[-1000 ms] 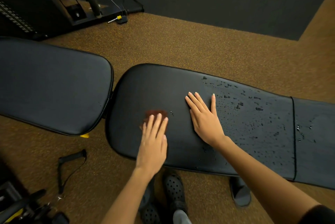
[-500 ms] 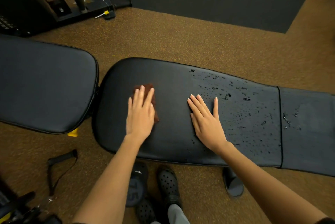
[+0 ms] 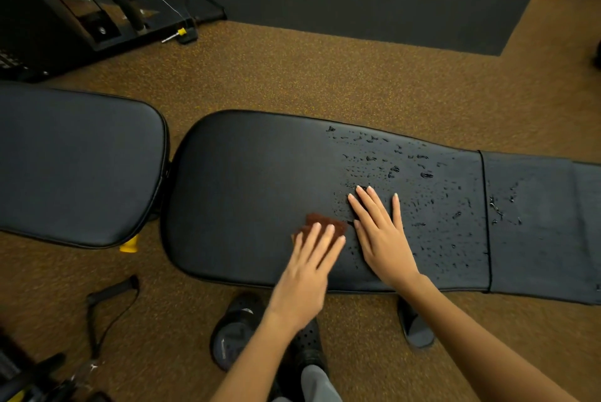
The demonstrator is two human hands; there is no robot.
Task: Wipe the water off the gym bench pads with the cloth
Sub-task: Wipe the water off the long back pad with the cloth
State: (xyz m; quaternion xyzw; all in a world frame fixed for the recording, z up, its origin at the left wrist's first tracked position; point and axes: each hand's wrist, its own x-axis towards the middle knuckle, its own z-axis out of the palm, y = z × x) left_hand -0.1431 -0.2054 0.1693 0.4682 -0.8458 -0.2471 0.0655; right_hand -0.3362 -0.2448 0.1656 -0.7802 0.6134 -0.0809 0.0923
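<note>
Brown cloth (image 3: pixel 322 227) lies on the black back pad (image 3: pixel 247 193), pressed under my left hand's (image 3: pixel 307 274) straight fingers. My right hand (image 3: pixel 382 239) rests flat beside it, among water droplets (image 3: pixel 422 193). No legible markings.

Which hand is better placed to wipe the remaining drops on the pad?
Left hand: it already presses the cloth, beside the drops. The right hand lies flat, empty.

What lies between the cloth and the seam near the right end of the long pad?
In the head view, the right hand rests flat beside the brown cloth; past it, water droplets cover the pad up to the seam.
</note>
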